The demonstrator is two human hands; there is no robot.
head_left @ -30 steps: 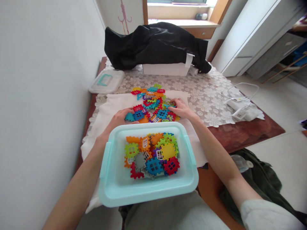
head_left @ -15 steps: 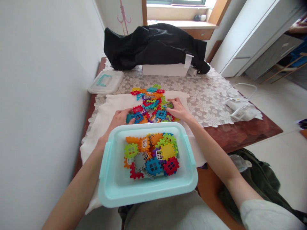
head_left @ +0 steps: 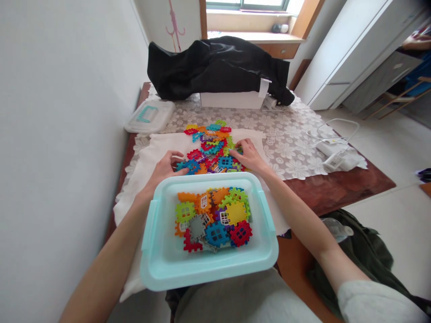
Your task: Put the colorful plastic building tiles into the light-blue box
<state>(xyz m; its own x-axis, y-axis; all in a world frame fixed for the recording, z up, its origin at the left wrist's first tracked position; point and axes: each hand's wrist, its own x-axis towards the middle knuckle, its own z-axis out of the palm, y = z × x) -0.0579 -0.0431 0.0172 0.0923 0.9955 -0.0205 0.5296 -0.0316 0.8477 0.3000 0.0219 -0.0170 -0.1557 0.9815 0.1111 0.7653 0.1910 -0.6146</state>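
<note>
A pale blue plastic bin (head_left: 161, 260) rests on my lap and holds several colourful interlocking toy tiles (head_left: 215, 220). Beyond it, a pile of the same tiles (head_left: 211, 146) lies on a white cloth (head_left: 151, 154) on the table. My left hand (head_left: 166, 166) is curled at the pile's left edge, fingers closing around blue tiles. My right hand (head_left: 247, 154) cups the pile's right side, fingers bent onto the tiles. Both hands press in on the near part of the pile.
A clear lid with a teal handle (head_left: 150, 115) lies at the table's back left. A black garment (head_left: 218, 67) covers a white box (head_left: 232, 99) at the back. White chargers and cables (head_left: 336, 154) sit at the right. A white wall runs close on the left.
Both hands have drawn closer together around the near tiles, bunching the pile. The left hand's fingers have curled further over the blue tiles.
</note>
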